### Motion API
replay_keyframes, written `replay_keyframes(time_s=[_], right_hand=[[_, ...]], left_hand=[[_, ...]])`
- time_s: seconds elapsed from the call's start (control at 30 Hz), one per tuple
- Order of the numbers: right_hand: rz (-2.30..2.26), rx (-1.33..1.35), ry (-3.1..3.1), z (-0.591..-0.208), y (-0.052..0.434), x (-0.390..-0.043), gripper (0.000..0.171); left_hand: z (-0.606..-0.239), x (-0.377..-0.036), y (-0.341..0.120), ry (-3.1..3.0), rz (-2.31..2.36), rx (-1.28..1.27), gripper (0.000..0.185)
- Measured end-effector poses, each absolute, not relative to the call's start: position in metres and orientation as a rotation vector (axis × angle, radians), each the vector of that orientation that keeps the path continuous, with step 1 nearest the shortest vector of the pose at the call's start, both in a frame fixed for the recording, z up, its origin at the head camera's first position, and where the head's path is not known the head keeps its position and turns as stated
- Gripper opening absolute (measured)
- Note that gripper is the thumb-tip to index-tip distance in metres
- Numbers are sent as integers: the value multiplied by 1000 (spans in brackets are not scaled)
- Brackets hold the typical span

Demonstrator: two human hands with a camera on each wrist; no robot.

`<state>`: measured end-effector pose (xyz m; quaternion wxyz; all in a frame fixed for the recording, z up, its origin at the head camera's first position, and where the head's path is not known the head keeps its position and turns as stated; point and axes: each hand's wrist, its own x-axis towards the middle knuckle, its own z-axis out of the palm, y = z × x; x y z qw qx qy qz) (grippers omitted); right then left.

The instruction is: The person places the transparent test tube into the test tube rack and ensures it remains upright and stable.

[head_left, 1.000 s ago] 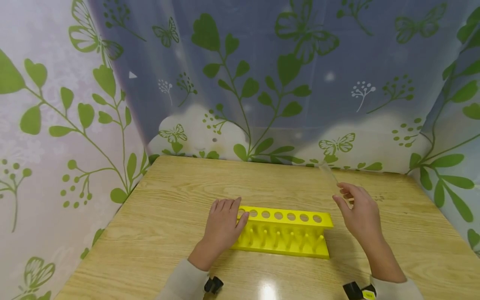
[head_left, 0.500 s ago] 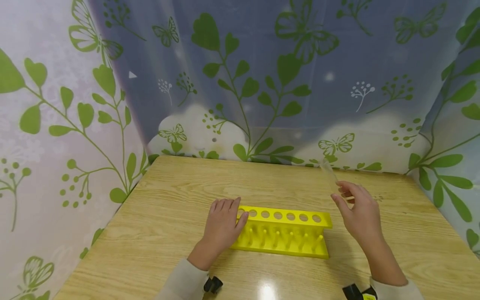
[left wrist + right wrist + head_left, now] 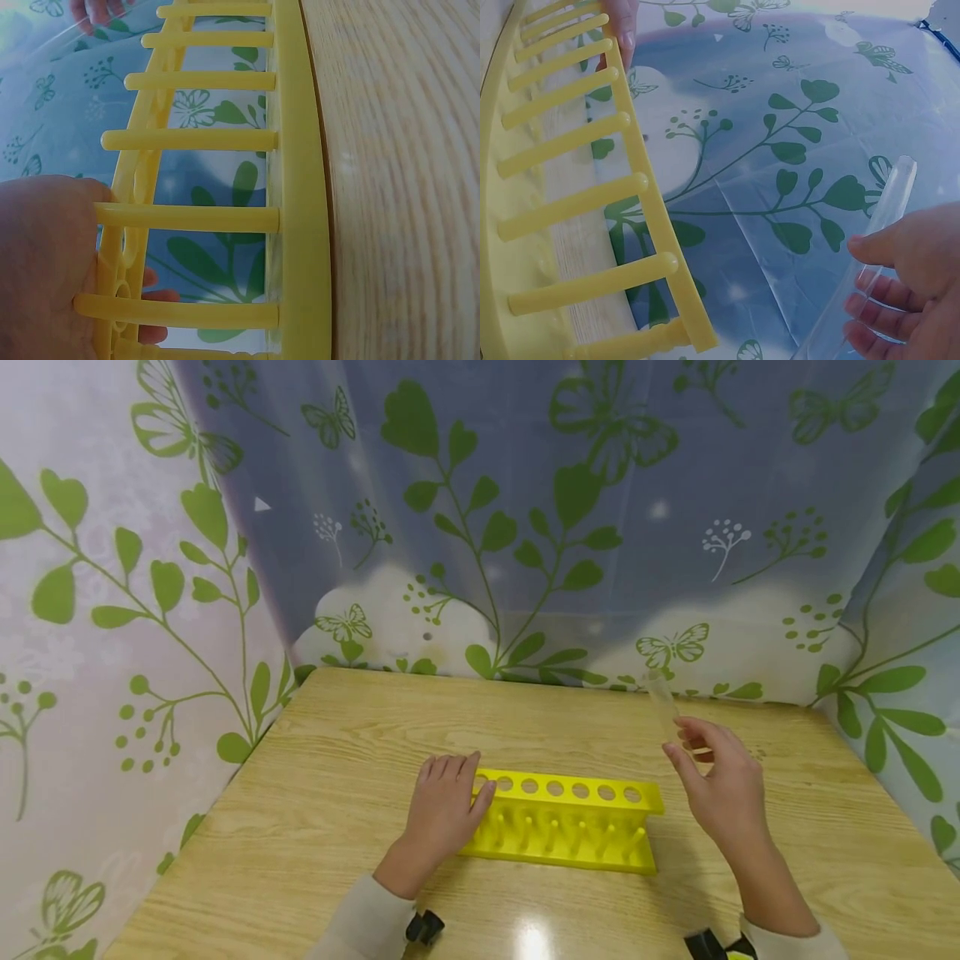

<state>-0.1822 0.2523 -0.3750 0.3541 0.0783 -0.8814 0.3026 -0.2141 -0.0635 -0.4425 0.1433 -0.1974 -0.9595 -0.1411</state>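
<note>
- A clear tube (image 3: 889, 195) is held tilted in the air, to the right of the rack and well apart from it; its wall is see-through, and its contents cannot be made out.
- The tube is pinched between the thumb and fingers of the right hand (image 3: 726, 787); its held part is largely covered by the fingers in the head view, and its lower end is cut off in the right wrist view.
- A yellow rack (image 3: 555, 855) is set upright on the table, with a row of round holes above and a row of pegs (image 3: 202, 140) below; bare tabletop is seen through the holes.
- The left end of the rack is gripped by the left hand (image 3: 444, 803), the fingers bent over the far edge and the thumb laid on the near side; that end is thereby hidden.
- Both sleeves (image 3: 366, 912) are cut off at the lower edge of the head view, as is the black device (image 3: 703, 943) at the right wrist.
- The wood-grain table (image 3: 360, 727) is backed by a cloth (image 3: 517, 585) printed with leaves and butterflies.
</note>
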Motion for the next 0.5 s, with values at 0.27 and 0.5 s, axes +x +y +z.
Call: replay_keyframes(time_s=[0.27, 0.5], right_hand=[[799, 224, -2209, -368, 249, -180, 33], [803, 216, -2183, -367, 246, -175, 35]], left_hand=[[-441, -215, -63, -2768, -399, -570, 52], [-441, -213, -63, -2789, -400, -566, 53]])
